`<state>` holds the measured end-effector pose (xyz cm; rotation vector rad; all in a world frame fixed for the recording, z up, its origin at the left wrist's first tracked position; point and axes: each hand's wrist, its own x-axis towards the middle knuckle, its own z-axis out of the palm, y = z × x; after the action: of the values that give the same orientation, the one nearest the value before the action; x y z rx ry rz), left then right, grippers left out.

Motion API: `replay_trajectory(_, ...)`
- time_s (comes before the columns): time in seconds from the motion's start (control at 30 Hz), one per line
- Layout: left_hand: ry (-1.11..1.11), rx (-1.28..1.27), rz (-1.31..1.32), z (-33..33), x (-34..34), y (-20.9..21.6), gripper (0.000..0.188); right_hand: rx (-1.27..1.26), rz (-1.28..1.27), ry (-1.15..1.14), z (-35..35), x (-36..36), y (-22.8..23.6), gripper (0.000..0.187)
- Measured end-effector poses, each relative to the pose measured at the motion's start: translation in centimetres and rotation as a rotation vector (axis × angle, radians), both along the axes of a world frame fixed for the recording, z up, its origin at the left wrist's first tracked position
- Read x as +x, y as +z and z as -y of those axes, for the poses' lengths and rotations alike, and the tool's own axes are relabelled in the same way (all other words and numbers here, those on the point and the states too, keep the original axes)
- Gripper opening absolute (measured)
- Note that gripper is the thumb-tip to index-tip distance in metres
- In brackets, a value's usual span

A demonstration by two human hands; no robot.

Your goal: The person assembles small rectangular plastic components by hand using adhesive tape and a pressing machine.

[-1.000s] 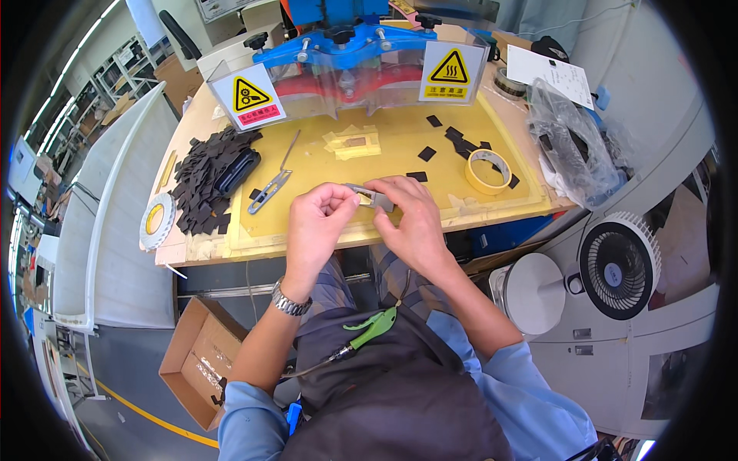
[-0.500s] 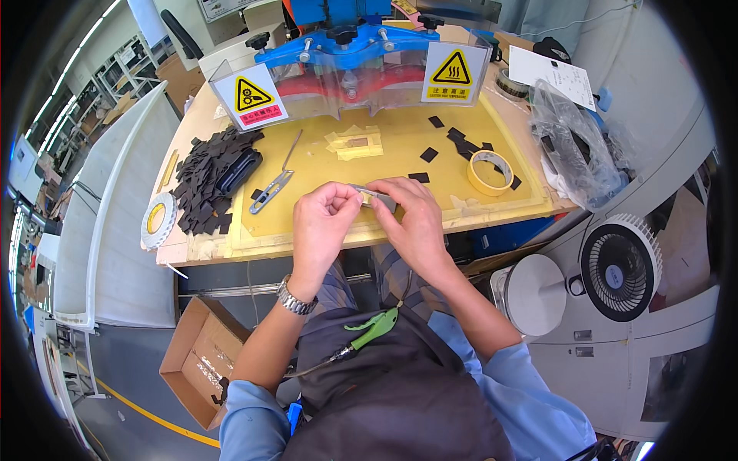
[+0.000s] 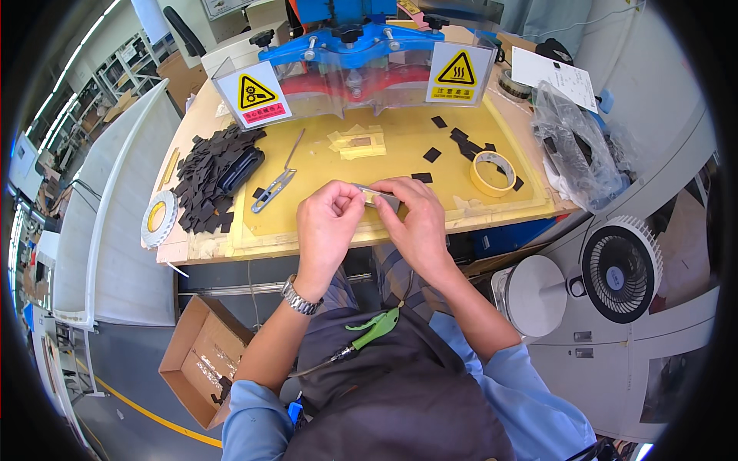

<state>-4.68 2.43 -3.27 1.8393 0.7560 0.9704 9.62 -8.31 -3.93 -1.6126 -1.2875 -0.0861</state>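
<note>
Over the front edge of the table, my right hand [image 3: 417, 227] grips a small flat grey piece [image 3: 391, 202] between thumb and fingers. A pale yellowish patch shows on the piece near my fingertips. My left hand [image 3: 329, 223] is closed in a pinch at the left end of the same piece; whatever lies between those fingertips is too small to make out. Left of my hands lies a grey metal utility knife [image 3: 274, 190]. Beyond them, a yellow taped frame [image 3: 372, 151] with a small rectangle in its middle lies on the yellow mat [image 3: 323, 165].
A heap of black rectangular pieces [image 3: 207, 177] lies left, beside a white tape roll [image 3: 159, 219]. Yellow tape [image 3: 482, 190] and scattered black pieces [image 3: 432, 155] are right. A blue press [image 3: 346, 54] with a clear guard stands behind. A green air gun [image 3: 377, 326] hangs before me.
My hands stay almost in place on the grey piece, with only slight finger movement. The whole view has shifted a little.
</note>
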Motion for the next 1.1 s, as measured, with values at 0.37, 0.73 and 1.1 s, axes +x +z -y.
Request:
replay_trajectory(0.37,0.029,0.11,-0.053,0.3,0.3,0.1,0.009,0.024,-0.021,0.004,-0.1,0.1,0.0,0.017)
replay_trajectory(0.73,0.068,0.266,-0.15,0.2,0.0,1.2,0.013,0.042,-0.046,-0.003,-0.3,0.0,-0.2,0.016)
replay_trajectory(1.1,-0.142,0.358,-0.123,-2.0,-0.3,2.1,0.019,0.013,-0.122,0.03,-0.3,0.3,0.2,0.017)
